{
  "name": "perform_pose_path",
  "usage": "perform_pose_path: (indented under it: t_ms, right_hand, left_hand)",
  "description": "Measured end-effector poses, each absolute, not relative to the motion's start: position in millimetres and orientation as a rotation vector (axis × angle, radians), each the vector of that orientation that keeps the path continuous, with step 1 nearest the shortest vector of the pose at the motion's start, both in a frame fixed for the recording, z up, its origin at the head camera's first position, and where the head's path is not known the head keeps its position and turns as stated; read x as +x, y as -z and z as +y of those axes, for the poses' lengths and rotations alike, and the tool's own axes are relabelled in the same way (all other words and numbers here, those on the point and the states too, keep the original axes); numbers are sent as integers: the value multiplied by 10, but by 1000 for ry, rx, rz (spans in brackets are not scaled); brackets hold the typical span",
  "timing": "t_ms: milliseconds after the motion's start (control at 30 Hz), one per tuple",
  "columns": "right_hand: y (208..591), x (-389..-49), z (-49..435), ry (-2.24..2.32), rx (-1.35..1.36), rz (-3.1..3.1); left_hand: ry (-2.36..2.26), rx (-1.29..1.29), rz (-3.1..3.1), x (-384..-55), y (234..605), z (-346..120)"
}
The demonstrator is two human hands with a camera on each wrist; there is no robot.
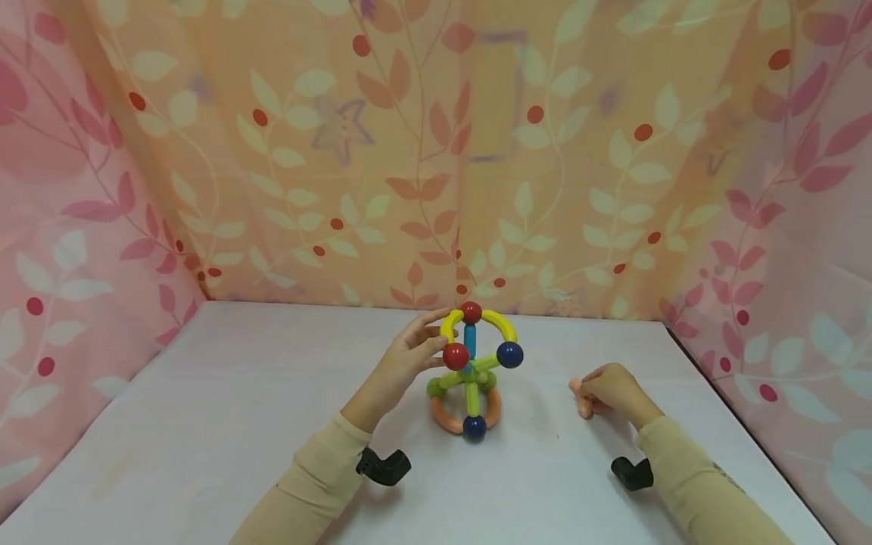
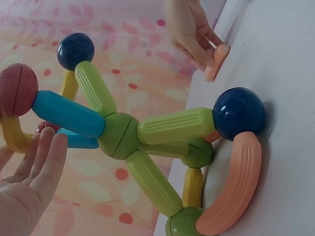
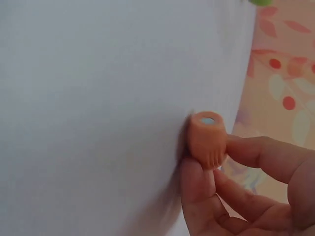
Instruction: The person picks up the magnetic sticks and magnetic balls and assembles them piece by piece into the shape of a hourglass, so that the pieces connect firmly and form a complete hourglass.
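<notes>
In the head view, a toy structure of magnetic rods and balls [image 1: 472, 397] stands mid-table, with orange curved rods at its base and yellow ones on top. My left hand [image 1: 407, 356] holds its upper left side, thumb and fingers about a yellow curved rod [image 1: 447, 325] beside a red ball [image 1: 456, 356]. In the left wrist view the left fingers [image 2: 44, 152] look nearly straight near the blue rods [image 2: 69, 113]. To the right, my right hand [image 1: 616, 390] pinches an orange curved rod [image 3: 207, 140] at the tabletop, its round end showing in the right wrist view.
The white table [image 1: 204, 393] carries the structure. A patterned cloth [image 1: 422, 151] hangs behind it and at both sides. A black wrist mount [image 1: 384, 466] sits by the left sleeve, and another black mount [image 1: 632, 474] by the right.
</notes>
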State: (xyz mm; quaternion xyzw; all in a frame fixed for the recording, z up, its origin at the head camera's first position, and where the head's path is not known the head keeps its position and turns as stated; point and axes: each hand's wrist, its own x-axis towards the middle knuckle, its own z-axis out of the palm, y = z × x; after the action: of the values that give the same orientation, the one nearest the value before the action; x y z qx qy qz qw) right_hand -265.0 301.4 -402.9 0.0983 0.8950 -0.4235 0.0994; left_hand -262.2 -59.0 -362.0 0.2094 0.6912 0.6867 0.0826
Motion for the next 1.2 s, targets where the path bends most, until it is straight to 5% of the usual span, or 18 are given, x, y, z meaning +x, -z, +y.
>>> perform_pose_path:
  t_ms: [500,1200]
  right_hand:
    - [3560,-1969,2389,1913,-170,1829]
    - [3519,-1950,1885,2071,-137,1808]
  left_hand:
    - [-2051,607,2027,-2637,3653,-579]
    - [-2078,614,2005,-2622,3614,-599]
